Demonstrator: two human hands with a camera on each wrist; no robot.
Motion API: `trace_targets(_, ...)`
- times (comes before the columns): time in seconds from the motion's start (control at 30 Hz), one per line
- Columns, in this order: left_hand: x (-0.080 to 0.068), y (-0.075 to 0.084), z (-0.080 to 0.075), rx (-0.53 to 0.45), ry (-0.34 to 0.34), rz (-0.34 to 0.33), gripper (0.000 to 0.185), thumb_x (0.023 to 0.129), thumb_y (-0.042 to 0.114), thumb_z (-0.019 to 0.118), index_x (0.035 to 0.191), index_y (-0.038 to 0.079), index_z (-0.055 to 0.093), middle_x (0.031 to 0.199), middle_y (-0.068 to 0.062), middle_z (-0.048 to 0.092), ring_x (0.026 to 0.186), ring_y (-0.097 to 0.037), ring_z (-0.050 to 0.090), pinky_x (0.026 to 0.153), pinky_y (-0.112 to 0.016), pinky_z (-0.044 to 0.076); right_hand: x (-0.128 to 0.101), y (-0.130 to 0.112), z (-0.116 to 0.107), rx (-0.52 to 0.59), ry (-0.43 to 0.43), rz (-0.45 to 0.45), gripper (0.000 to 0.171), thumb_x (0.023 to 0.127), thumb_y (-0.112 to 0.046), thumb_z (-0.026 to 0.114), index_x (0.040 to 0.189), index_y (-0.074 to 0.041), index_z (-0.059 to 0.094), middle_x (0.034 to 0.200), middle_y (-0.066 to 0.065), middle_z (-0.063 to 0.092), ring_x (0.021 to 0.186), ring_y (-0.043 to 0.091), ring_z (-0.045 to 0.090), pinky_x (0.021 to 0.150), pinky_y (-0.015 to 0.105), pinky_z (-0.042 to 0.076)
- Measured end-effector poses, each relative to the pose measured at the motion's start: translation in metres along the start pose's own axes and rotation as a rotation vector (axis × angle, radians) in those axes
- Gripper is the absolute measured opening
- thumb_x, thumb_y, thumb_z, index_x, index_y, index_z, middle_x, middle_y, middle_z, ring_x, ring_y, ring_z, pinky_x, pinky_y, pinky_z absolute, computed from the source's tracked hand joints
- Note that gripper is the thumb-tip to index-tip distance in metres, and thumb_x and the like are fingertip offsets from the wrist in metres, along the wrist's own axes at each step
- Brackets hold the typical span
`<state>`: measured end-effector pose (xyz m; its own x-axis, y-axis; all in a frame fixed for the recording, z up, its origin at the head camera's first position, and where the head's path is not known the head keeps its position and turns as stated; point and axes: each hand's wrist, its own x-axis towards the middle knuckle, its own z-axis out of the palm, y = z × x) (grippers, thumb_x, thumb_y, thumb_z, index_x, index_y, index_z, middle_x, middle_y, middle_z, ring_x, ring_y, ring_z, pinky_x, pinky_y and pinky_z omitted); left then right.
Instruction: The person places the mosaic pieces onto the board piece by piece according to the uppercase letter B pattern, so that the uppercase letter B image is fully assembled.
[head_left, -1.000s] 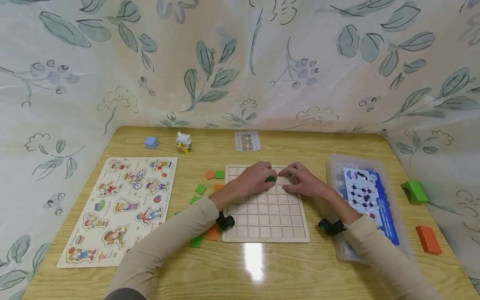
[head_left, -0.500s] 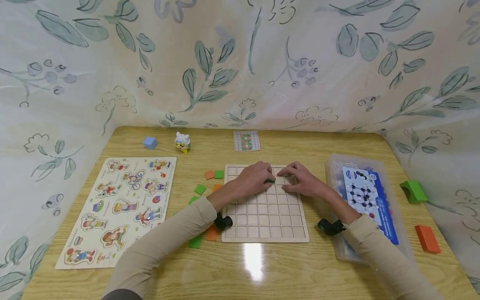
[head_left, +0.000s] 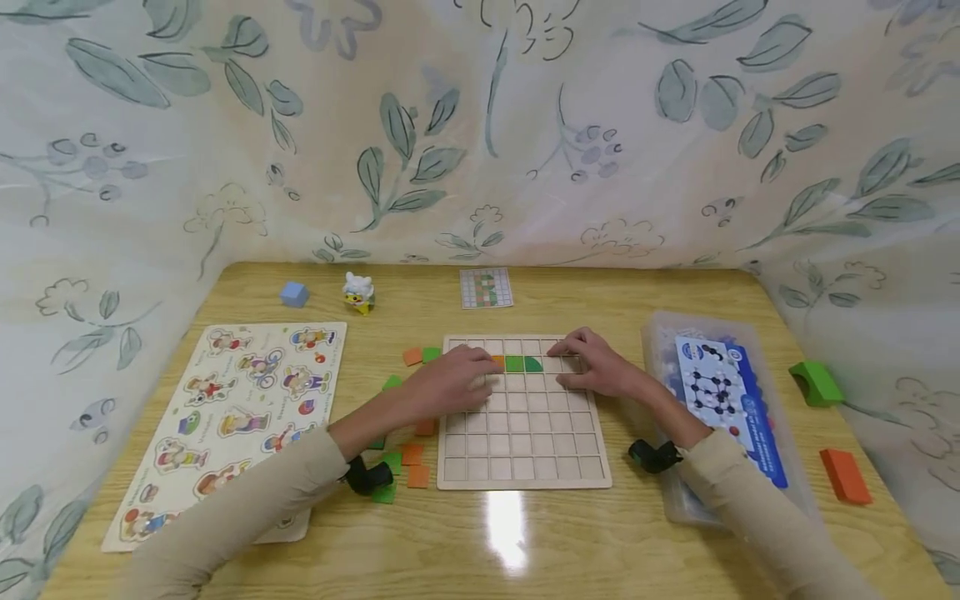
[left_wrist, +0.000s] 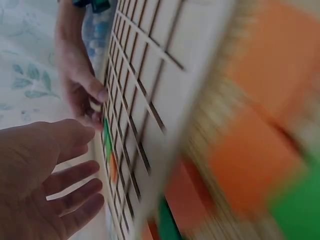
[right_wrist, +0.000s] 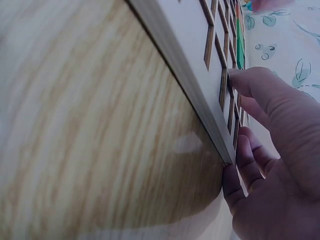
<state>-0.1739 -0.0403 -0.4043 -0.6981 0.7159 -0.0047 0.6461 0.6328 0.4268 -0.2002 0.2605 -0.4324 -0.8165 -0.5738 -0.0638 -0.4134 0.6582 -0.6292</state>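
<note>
A: So where do the hands lie?

B: The right hand (head_left: 600, 372) rests flat on the far right part of the grid board (head_left: 525, 450), fingers straight, its grip holding nothing. The left hand (head_left: 450, 387) lies loosely spread over the board's left edge, also holding nothing.

A: And the tiles?

B: An orange tile (head_left: 498, 362), a green tile (head_left: 514, 363) and a green quarter-round tile (head_left: 533, 364) sit side by side in the board's second row, between the two hands. Loose tiles (head_left: 411, 454) lie on the tabletop (head_left: 480, 542) just left of the board.

A: How would they handle?

B: Light, thin, stiff and smooth, I'd judge; a fingertip pinch at the edges suits them.

A: Any containers?

B: A clear plastic box (head_left: 660, 433) stands right of the board, with a blue-and-white leaflet (head_left: 723, 396) on top; what lies beneath is too blurred to tell.
</note>
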Motion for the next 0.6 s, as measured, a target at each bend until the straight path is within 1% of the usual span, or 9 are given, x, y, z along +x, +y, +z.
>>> trace_targets(0.1,-0.032,-0.012,-0.010,-0.018,0.023,-0.037,0.032,0.096,0.022,0.060,0.126,0.013,0.064,0.126,-0.005,0.062,0.116,-0.023,0.057,0.093,-0.039,0.050,0.001,-0.001,0.002,0.005,0.002,0.014,0.037,0.088,-0.018,0.071,0.123,-0.009,0.062,0.114,0.014,0.047,0.103,0.024,0.041,0.087,0.040,0.036)
trace_targets(0.17,-0.051,-0.018,-0.018,-0.030,0.048,-0.077,0.034,0.095,0.023,0.062,0.128,0.013,0.062,0.129,-0.006,0.061,0.120,-0.025,0.056,0.094,-0.042,0.050,0.002,-0.002,0.001,0.002,0.002,0.017,0.037,0.088,-0.018,0.072,0.123,-0.009,0.062,0.114,0.014,0.047,0.103,0.024,0.041,0.087,0.040,0.036)
trace_targets(0.2,-0.061,-0.020,-0.022,-0.039,0.058,-0.107,0.035,0.095,0.023,0.062,0.128,0.013,0.062,0.130,-0.007,0.060,0.122,-0.026,0.055,0.095,-0.043,0.050,0.002,-0.002,0.001,0.001,0.000,0.016,0.038,0.088,-0.018,0.072,0.123,-0.009,0.062,0.114,0.014,0.048,0.103,0.024,0.041,0.087,0.039,0.036)
trace_targets(0.3,-0.089,-0.029,-0.033,-0.036,0.099,-0.155,0.035,0.093,0.023,0.065,0.126,0.011,0.063,0.130,-0.010,0.061,0.124,-0.030,0.055,0.097,-0.047,0.049,0.002,-0.003,0.002,0.003,0.000,0.017,0.037,0.088,-0.019,0.072,0.123,-0.010,0.062,0.114,0.014,0.047,0.103,0.024,0.041,0.086,0.038,0.036)
trace_targets(0.37,-0.106,-0.036,-0.035,-0.050,0.125,-0.188,0.035,0.092,0.021,0.066,0.125,0.010,0.064,0.128,-0.010,0.062,0.121,-0.031,0.056,0.095,-0.048,0.049,0.002,-0.003,0.003,0.004,0.001,0.016,0.037,0.088,-0.019,0.072,0.123,-0.010,0.062,0.113,0.014,0.047,0.102,0.024,0.041,0.086,0.038,0.036)
trace_targets(0.47,-0.130,-0.046,-0.032,-0.072,0.158,-0.222,0.034,0.091,0.018,0.068,0.123,0.008,0.065,0.123,-0.011,0.064,0.115,-0.031,0.060,0.091,-0.047,0.051,0.000,-0.003,0.003,0.005,0.008,0.010,0.036,0.088,-0.018,0.071,0.122,-0.010,0.063,0.112,0.014,0.047,0.101,0.024,0.041,0.085,0.038,0.036)
trace_targets(0.53,-0.144,-0.049,-0.030,-0.091,0.169,-0.250,0.033,0.090,0.017,0.068,0.122,0.008,0.065,0.121,-0.010,0.065,0.112,-0.030,0.061,0.090,-0.047,0.051,0.000,-0.003,0.003,0.002,0.009,0.008,0.036,0.088,-0.018,0.071,0.122,-0.010,0.062,0.113,0.014,0.047,0.101,0.024,0.041,0.084,0.038,0.036)
trace_targets(0.6,-0.155,-0.051,-0.028,-0.096,0.183,-0.262,0.032,0.090,0.016,0.068,0.121,0.007,0.065,0.120,-0.010,0.066,0.110,-0.030,0.062,0.087,-0.046,0.051,0.000,-0.003,0.003,0.000,0.009,0.007,0.036,0.088,-0.017,0.071,0.123,-0.010,0.062,0.113,0.014,0.047,0.100,0.024,0.041,0.083,0.037,0.035)
